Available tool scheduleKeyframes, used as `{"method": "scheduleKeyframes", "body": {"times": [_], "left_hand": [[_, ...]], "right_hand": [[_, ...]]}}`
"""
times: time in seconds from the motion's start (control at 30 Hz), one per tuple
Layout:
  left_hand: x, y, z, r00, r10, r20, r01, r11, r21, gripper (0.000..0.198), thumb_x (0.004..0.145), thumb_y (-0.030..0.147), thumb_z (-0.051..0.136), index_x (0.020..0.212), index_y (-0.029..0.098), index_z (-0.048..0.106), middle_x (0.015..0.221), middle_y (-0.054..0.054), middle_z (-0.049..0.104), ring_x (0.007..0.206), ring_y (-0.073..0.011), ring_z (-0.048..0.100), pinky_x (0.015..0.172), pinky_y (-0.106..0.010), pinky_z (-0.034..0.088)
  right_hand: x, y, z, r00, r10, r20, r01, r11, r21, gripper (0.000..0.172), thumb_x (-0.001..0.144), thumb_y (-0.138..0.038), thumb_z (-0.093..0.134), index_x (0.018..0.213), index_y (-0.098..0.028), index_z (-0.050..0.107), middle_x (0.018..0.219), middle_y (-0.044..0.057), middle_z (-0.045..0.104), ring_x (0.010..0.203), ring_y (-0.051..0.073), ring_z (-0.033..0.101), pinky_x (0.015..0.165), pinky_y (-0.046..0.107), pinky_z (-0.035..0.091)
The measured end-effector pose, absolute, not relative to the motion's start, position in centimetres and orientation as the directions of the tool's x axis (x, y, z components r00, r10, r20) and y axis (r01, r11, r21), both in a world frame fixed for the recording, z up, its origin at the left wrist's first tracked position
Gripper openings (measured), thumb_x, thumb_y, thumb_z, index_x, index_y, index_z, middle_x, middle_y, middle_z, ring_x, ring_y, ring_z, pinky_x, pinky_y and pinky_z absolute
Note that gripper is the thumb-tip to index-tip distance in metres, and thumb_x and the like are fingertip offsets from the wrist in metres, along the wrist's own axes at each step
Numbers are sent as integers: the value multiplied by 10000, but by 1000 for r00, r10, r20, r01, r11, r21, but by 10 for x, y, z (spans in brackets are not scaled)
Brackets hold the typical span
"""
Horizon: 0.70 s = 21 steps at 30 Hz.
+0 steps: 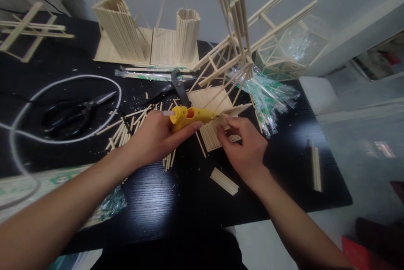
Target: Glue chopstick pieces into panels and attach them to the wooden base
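My left hand (154,137) is wrapped round a yellow glue gun (191,116), whose nozzle points right at a small panel of glued wooden sticks (224,122). My right hand (244,144) pinches that small panel from the right, just above a larger flat stick panel (213,135) lying on the black table (176,194). A white glue stick pokes out of the gun's back end.
Black scissors (74,114) lie at the left inside a loop of white cable (19,129). Cutting pliers (178,85), loose sticks (126,129), a short stick bundle (224,181), plastic wrappers (271,95) and tall stick models (186,30) fill the back.
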State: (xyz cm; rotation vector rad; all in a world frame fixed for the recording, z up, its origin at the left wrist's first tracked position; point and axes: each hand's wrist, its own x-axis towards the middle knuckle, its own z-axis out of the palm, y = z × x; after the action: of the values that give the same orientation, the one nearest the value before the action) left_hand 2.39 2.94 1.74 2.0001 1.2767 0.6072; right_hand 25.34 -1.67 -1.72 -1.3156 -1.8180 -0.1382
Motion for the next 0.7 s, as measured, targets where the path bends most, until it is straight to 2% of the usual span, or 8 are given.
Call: {"method": "scheduleKeyframes", "body": {"times": [0.13, 0.3, 0.43, 0.7], "left_hand": [[25, 32, 17, 444, 896, -10, 616, -297, 730, 416, 937, 539, 589, 763, 188, 730, 527, 21, 569, 487, -123, 494, 494, -262, 331], [28, 34, 16, 439, 898, -32, 698, -318, 641, 547, 923, 608, 575, 571, 190, 605, 431, 29, 429, 412, -107, 394, 465, -280, 272], [30, 35, 14, 443, 895, -42, 712, -323, 623, 537, 919, 614, 583, 580, 197, 598, 475, 9, 485, 439, -123, 423, 491, -292, 273], [32, 35, 13, 429, 901, -62, 732, -307, 609, 548, 907, 634, 593, 564, 209, 550, 490, 12, 452, 453, -129, 410, 513, -304, 260]], "right_hand": [[254, -17, -18, -69, 722, 689, 809, 444, -384, 200, 926, -144, 706, 1088, -251, 656, 943, 10, 756, 675, 144, 723, 636, 276, 629], [253, -17, -18, -67, 729, 682, 818, 431, -380, 192, 932, -159, 706, 1094, -248, 655, 951, 14, 760, 680, 145, 730, 639, 276, 638], [253, -18, -18, -67, 738, 671, 830, 415, -374, 194, 938, -167, 710, 1101, -252, 650, 936, 8, 756, 669, 142, 727, 648, 279, 639], [252, -17, -15, -77, 715, 695, 812, 449, -373, 200, 925, -120, 704, 1069, -245, 643, 874, -7, 733, 636, 138, 704, 633, 277, 620]]}}
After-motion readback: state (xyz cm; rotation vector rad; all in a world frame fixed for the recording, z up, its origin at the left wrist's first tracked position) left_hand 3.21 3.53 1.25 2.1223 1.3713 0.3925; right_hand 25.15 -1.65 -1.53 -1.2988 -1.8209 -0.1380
